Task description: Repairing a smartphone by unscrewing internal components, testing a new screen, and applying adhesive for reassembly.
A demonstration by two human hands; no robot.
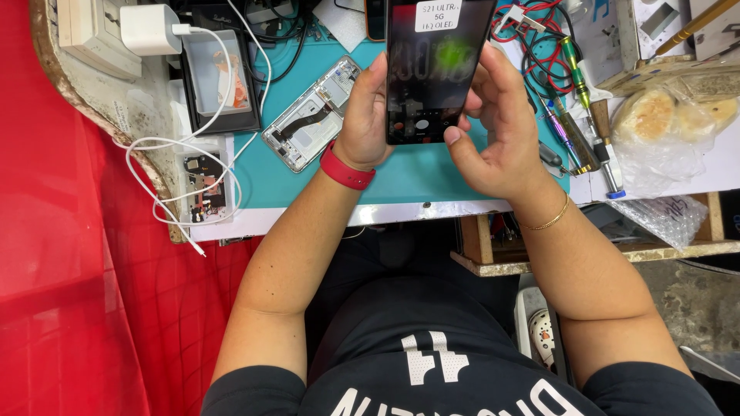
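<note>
Both hands grip a phone above the blue mat [401,181].
Mat bears an opened frame [310,114] at left. Phone [432,69] upright; left hand [366,115] clamps its left edge, right hand [497,127] its right, thumb on screen.

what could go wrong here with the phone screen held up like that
1. The dark phone screen is held only by its edges between the left hand and right hand, above the teal mat; a slipped grip might drop it.
2. It could land on the open phone frame or the screwdrivers lying close by.
</note>
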